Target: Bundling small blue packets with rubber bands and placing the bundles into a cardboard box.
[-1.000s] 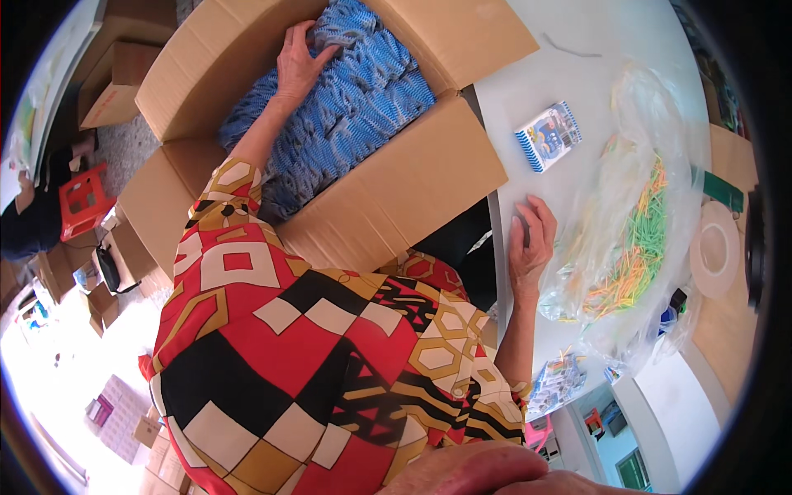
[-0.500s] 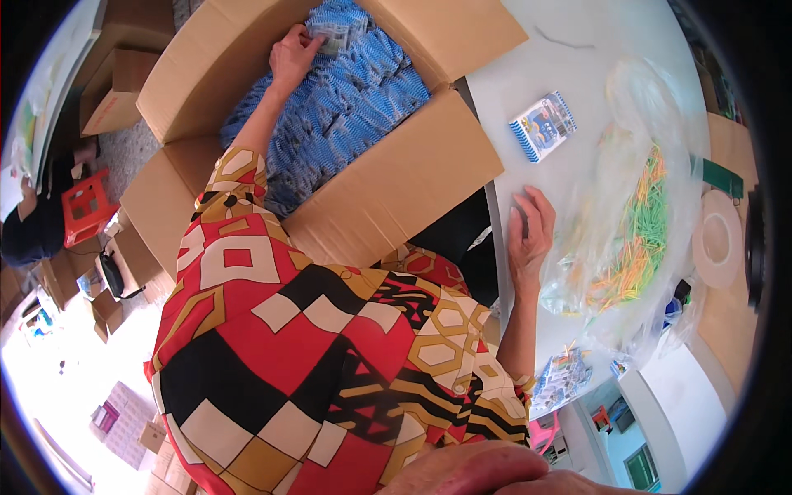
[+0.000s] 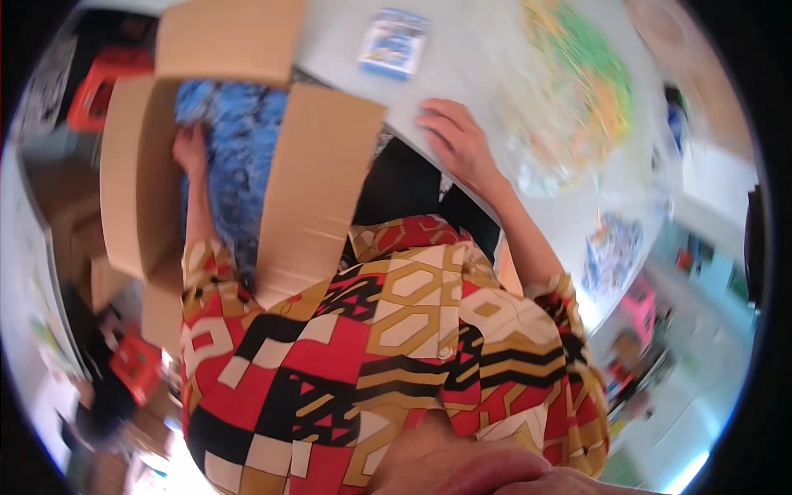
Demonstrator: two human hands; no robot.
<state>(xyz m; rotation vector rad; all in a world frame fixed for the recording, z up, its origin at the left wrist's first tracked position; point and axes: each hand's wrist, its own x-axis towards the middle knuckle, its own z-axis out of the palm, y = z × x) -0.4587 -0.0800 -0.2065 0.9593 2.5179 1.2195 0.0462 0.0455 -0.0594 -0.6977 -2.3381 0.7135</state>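
Swinging sideways since half a second ago, the view now puts the tall brown cardboard box farther left in the picture, and the pale packet then at the left hand's fingertips can no longer be picked out. That left hand (image 3: 191, 150) is down inside the box (image 3: 322, 181), beside its left wall, fingers curled in; blur hides whether they pinch anything. Right by it lie the blue-and-white patterned small packets (image 3: 235, 140), massed across the box's visible inside.

Over the white tabletop (image 3: 338, 54), near its edge, the right hand (image 3: 466, 148) has its fingers loosely extended and slightly apart, with nothing in them. Beyond those fingers a single blue-and-white rectangular packet (image 3: 396, 43) lies flat, well apart from the box. Farther right, a clear plastic bag (image 3: 532, 165) spreads around thin green and orange sticks (image 3: 590, 58), and a loose heap of blue-and-white packets (image 3: 612, 252) sits toward the table's nearer right end.

Judging by this, much of the packing looks done; the box remains unclosed, its flaps spread outward, and the packets on the table are outside it.
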